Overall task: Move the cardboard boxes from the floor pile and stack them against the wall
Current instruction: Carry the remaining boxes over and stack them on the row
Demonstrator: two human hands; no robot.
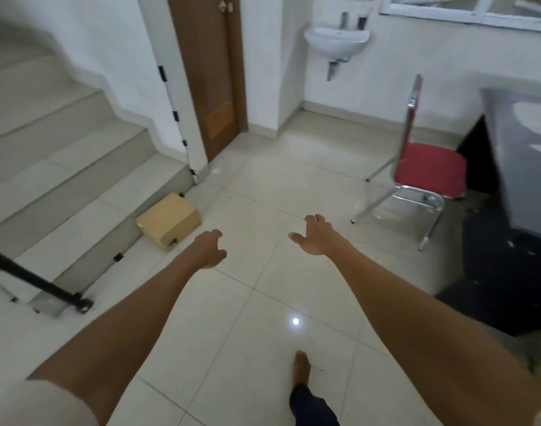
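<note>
One tan cardboard box (168,220) lies on the tiled floor, pushed against the bottom step of the staircase, left of centre. My left hand (209,249) is stretched forward just right of the box and apart from it, fingers loosely curled and holding nothing. My right hand (316,236) reaches out further right over bare tiles, fingers spread and empty. No floor pile of boxes shows in this view.
Stairs (57,161) rise on the left with a black handrail (32,279) at their foot. A brown door (209,75) and a wall sink (337,41) stand ahead. A red chair (423,170) and a grey table (527,155) stand on the right. My bare foot (302,367) steps forward.
</note>
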